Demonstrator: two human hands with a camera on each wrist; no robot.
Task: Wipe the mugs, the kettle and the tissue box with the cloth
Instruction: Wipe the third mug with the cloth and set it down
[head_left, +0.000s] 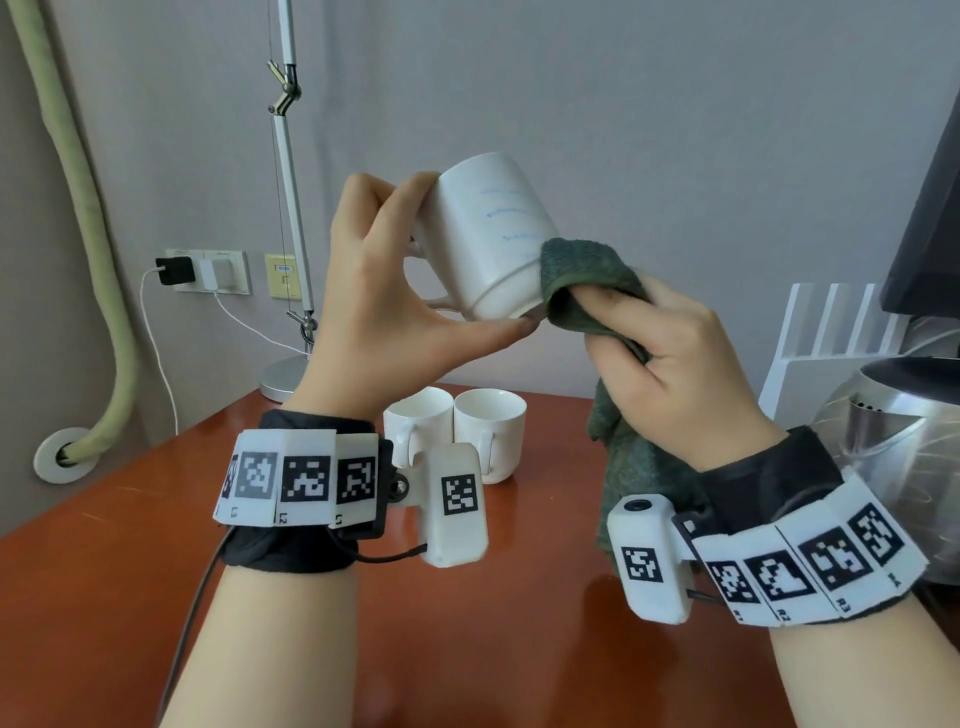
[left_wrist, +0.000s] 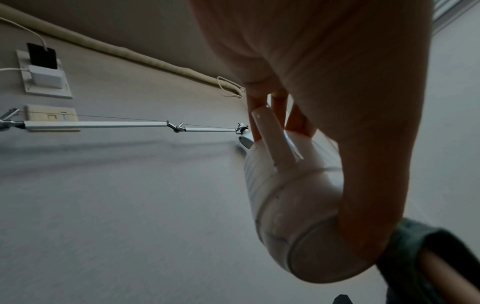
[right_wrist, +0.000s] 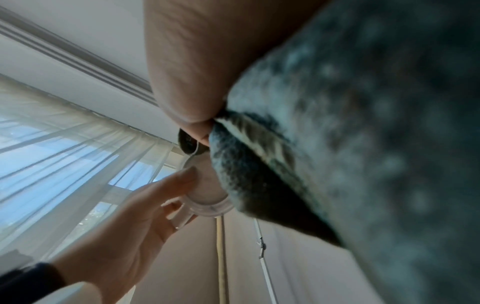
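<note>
Above the red-brown table (head_left: 130, 597), the left hand (head_left: 384, 291) grips a white mug (head_left: 493, 244) aloft, tilted with base toward the right hand (head_left: 675, 374), which pinches the green cloth (head_left: 587, 280) against the mug's lower wall.

Not much readable text for you here. Your right wrist band (head_left: 810, 566) carried small labels under its black-and-white marker squares: R1, R2 and R3 looked legible. Your left wrist band (head_left: 301, 478) had similar tiny labels, one looking like L2. The mug (head_left: 488, 244) had faint blue lines, too blurred to read.
</note>
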